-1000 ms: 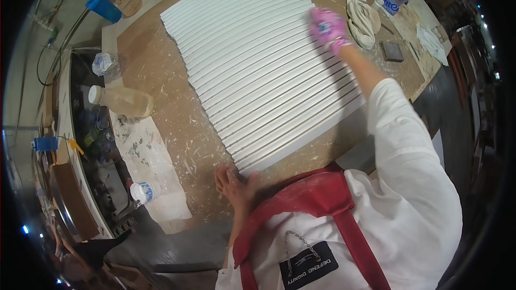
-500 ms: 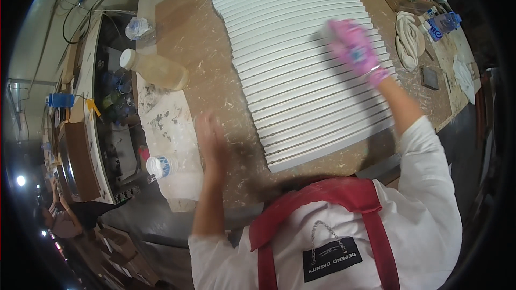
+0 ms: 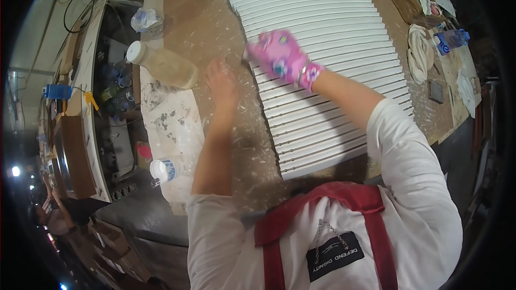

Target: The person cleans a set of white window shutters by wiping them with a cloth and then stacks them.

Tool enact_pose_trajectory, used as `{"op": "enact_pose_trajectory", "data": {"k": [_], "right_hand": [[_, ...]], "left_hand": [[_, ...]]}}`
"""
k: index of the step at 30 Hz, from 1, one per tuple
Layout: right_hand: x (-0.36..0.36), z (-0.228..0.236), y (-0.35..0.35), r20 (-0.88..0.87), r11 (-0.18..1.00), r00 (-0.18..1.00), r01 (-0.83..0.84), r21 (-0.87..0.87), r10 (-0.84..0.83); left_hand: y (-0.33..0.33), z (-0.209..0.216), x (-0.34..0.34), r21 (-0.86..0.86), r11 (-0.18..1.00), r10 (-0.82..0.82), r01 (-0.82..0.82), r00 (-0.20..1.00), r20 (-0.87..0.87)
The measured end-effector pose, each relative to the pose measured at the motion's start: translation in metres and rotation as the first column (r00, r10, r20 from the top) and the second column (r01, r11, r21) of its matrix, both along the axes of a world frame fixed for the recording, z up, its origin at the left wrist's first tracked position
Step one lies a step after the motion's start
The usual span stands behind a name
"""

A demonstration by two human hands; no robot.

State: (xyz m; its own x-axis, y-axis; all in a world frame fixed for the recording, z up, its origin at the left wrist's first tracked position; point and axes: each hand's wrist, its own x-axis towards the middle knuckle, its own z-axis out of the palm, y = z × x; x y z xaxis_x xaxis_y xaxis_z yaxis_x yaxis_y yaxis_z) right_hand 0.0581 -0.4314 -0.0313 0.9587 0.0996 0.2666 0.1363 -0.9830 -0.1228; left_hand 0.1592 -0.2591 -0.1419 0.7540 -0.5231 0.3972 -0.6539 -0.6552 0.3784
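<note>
Two hands are present: one gloved right hand (image 3: 277, 56) and one bare left hand (image 3: 221, 80). The workpiece is a single row of more than twenty long white slats (image 3: 322, 21), laid flat, side by side, on the brown bench (image 3: 199, 16). An exact slat count cannot be made, as the right forearm (image 3: 346, 91) crosses above part of the row. The right hand is at the left edge of the row, above the slat ends; the slats extend rightward from it. Its fingers are bent downward and motion-blurred; whether they grip anything cannot be told. The left hand is to the left of the row, apart from it, with fingers loosely extended. Near the left hand is one clear jar (image 3: 166, 67), rounded, with a white screw cap (image 3: 136, 52) and cloudy yellowish liquid. Left of the slats are also one crumpled clear plastic container (image 3: 147, 20), one white cup (image 3: 164, 169) with blue marking, and one stained pale sheet (image 3: 172, 123). Right of the slats are one folded, soft beige cloth (image 3: 418, 56), one grey rectangular block (image 3: 436, 92) and one clear bottle (image 3: 451, 40) with a blue cap.
</note>
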Motion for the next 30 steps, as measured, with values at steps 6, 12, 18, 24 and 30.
{"op": "enact_pose_trajectory", "data": {"k": [6, 12, 18, 24, 30], "right_hand": [[0.008, -0.014, 0.022, 0.072, 0.997, 0.997, -0.02, -0.07, 0.025], [0.015, -0.021, -0.021, 0.16, 0.989, 0.987, -0.017, 0.145, -0.006], [-0.042, -0.02, -0.03, -0.021, 0.976, 0.986, 0.164, -0.141, -0.168], [-0.209, -0.018, -0.282, 0.148, 0.55, 0.563, 0.826, -0.121, -0.813], [-0.2, -0.013, -0.207, -0.099, 0.902, 0.901, 0.429, 0.045, -0.423]], "left_hand": [[0.003, 0.004, -0.001, 0.024, 1.0, 0.008, -0.008, 1.0, -0.009], [-0.007, 0.004, 0.003, 0.065, 0.998, -0.001, -0.003, 0.998, 0.069], [0.005, 0.002, 0.004, 0.063, 0.997, -0.044, 0.04, 0.997, 0.066], [-0.011, 0.011, -0.009, 0.124, 0.99, -0.082, 0.07, 0.992, 0.093], [0.007, 0.016, 0.0, 0.059, 0.994, -0.099, 0.093, 0.989, 0.111]]}}
